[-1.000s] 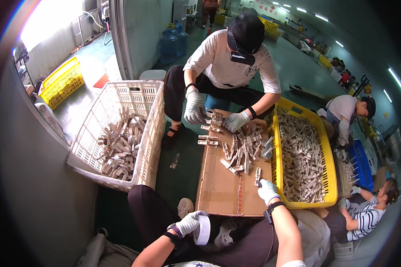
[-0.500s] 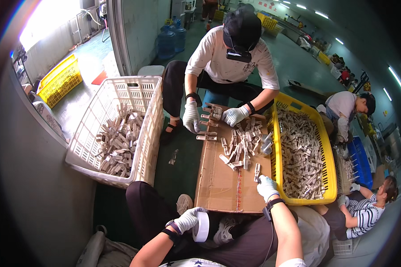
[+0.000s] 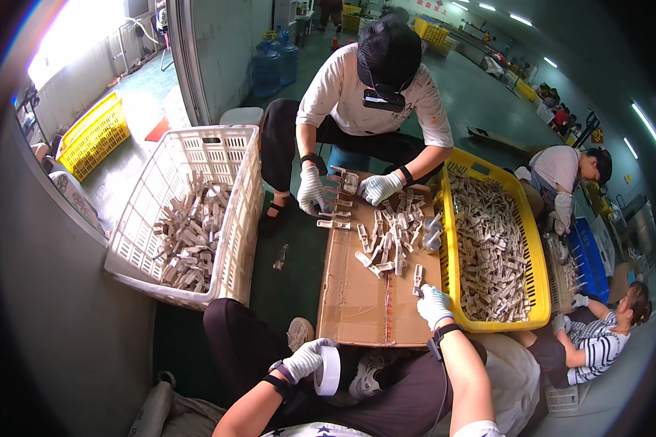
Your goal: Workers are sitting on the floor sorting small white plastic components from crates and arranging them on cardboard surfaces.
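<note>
My left hand (image 3: 304,360), in a striped white glove, is closed round a wide white roll of tape (image 3: 330,373) above my lap. My right hand (image 3: 435,306), gloved alike, pinches the lower end of a pale clip (image 3: 418,277) at the right side of a cardboard box (image 3: 346,298). Beyond it, a loose pile of pale clips (image 3: 391,240) lies on the box. At the far left edge, several clips (image 3: 337,198) stand in a row between a co-worker's gloved hands (image 3: 379,189). Small clear cylindrical pieces (image 3: 431,234) lie by the pile's right side.
A white crate (image 3: 229,280) partly filled with clips stands at the left. On the right, a yellow basket (image 3: 452,240) full of clips touches the box's side. The co-worker sits across from me. Two more people work farther right, near a blue crate (image 3: 589,255).
The view has shifted slightly, moving the scene a little left. Both my hands keep their holds on the tape roll and the clip. The co-worker's hands stay at the row.
</note>
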Available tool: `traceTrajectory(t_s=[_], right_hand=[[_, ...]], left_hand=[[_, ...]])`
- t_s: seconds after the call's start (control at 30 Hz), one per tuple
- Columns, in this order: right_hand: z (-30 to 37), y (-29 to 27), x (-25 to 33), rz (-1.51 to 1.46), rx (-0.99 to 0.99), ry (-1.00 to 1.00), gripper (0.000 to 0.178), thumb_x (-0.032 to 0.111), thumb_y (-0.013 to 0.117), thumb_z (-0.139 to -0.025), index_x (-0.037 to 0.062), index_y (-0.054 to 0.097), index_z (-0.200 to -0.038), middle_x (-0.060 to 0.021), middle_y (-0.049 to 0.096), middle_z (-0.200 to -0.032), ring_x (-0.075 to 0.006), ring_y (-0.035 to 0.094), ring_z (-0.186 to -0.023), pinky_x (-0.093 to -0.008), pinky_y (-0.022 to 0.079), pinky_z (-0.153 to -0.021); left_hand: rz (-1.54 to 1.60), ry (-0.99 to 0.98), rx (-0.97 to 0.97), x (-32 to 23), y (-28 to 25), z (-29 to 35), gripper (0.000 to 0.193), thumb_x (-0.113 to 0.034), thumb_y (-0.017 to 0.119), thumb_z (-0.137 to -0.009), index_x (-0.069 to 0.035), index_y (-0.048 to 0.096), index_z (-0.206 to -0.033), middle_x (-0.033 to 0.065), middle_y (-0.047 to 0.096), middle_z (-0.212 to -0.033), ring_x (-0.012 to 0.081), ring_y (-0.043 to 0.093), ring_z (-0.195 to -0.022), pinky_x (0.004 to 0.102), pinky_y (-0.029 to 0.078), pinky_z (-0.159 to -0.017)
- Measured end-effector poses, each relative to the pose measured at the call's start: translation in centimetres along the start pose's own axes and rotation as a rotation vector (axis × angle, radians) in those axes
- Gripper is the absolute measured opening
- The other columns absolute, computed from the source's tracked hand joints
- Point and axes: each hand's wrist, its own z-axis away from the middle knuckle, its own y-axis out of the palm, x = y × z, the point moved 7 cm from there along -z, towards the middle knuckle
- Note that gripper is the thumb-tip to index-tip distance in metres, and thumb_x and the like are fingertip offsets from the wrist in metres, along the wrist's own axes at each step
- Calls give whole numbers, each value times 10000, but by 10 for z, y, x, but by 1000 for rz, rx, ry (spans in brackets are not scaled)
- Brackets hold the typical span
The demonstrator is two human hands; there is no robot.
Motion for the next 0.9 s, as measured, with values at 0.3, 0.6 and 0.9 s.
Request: traceTrajectory(t_s=[0.3,0.6,0.9], right_hand=[[1,-2,2,-3,26,14,239,124,538,-808,106,635,-1025,-176,670,-1040,-372,635,-993,-469,483,-867],[3,-5,3,-18,6,11,236,128,547,-805,109,631,-1025,-171,667,-1040,-364,632,-1000,-461,480,-871],[3,-3,3,1,3,2,236,133,552,-803,112,629,-1025,-166,673,-1023,-364,640,-979,-464,486,-860]], left_hand=[[100,-56,15,4,0,2,343,71,651,-830,-76,636,-1140,8,668,-986,122,613,-905,294,514,-819],[41,-24,6,17,-3,-5,332,49,672,-832,-86,631,-1132,3,660,-962,120,610,-880,298,520,-793],[91,-59,5,14,-2,-2,336,45,691,-819,-89,629,-1121,-6,656,-955,110,609,-863,288,519,-781]])
